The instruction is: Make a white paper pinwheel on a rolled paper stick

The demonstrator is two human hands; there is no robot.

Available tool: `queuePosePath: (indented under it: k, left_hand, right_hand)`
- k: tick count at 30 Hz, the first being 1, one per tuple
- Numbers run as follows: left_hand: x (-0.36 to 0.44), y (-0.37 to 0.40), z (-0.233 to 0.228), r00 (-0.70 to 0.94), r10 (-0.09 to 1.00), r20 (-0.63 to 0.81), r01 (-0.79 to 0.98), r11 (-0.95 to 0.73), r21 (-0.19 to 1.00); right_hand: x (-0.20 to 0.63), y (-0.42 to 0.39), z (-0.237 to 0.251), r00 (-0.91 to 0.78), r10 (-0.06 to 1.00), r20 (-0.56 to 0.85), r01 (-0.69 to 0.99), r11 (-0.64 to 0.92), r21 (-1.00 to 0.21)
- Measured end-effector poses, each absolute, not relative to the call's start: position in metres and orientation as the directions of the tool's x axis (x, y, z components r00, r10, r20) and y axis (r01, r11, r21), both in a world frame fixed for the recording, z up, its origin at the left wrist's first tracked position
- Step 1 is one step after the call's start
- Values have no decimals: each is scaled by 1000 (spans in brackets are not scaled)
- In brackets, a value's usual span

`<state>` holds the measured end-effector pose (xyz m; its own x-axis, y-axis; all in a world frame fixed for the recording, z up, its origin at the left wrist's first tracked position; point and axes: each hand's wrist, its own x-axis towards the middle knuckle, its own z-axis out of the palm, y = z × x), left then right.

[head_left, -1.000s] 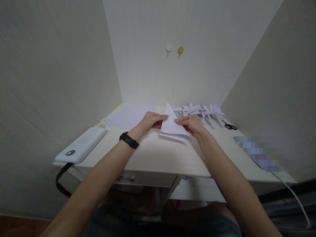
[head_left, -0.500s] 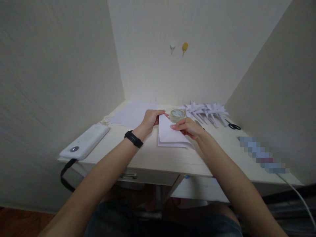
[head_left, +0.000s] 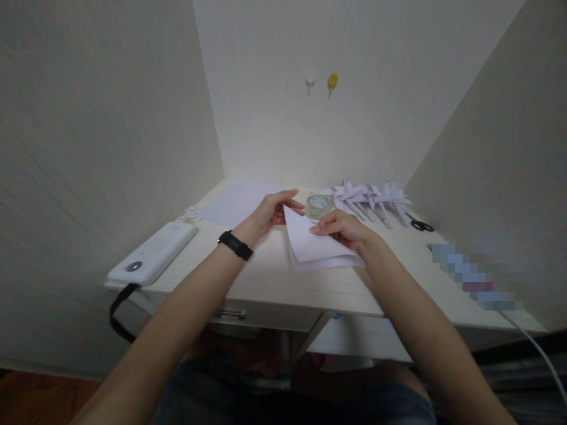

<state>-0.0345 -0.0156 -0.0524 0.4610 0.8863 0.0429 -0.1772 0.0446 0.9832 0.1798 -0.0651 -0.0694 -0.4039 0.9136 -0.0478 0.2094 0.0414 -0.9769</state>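
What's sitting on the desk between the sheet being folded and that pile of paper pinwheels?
A roll of clear tape lies there, just beyond the folded sheet and left of the paper pinwheels, as the head view shows.

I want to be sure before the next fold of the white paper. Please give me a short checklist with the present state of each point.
1. Both hands on the folded paper: ok. The left hand holds its far left corner, the right hand its right side.
2. Paper supported by the desk: ok, it lies on the top.
3. Edges lined up: cannot tell, the layers look a little fanned at the near edge.
4. Room in front of the paper: ok, bare desk there.
5. Tape roll clear of the paper: cannot tell, it sits just behind it.
6. Scissors away from the hands: ok, far right.
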Motion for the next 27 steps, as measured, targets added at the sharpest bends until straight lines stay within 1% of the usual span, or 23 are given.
queuePosePath:
  k: [2, 5, 8, 12, 16, 23, 27]
  left_hand:
    - [-37, -18, -51, 564, 825, 28, -54, 3, 999]
    - [-42, -18, -50, 680, 733, 14, 130, -139, 982]
    - [-48, -15, -49, 737, 676, 9, 222, -255, 941]
    - [-52, -14, -48, 740, 672, 25, 233, -292, 928]
    - [-54, -13, -46, 724, 689, 27, 229, -277, 933]
    - [-57, -10, -46, 729, 685, 5, 219, -239, 946]
    - [-60, -12, -44, 756, 654, -23, 202, -200, 959]
  right_hand:
    - [180, -68, -66, -420, 904, -79, 205, 10, -979]
    - [181, -71, -62, -460, 877, -141, 249, -25, -968]
    - [182, -73, -60, -490, 851, -191, 283, -52, -958]
    - [181, -73, -60, -521, 832, -193, 272, -53, -961]
    - [180, -74, -60, -516, 843, -152, 251, -21, -968]
    - [180, -75, -60, -511, 849, -133, 245, -5, -969]
    - [179, -76, -59, -499, 858, -125, 240, -2, -971]
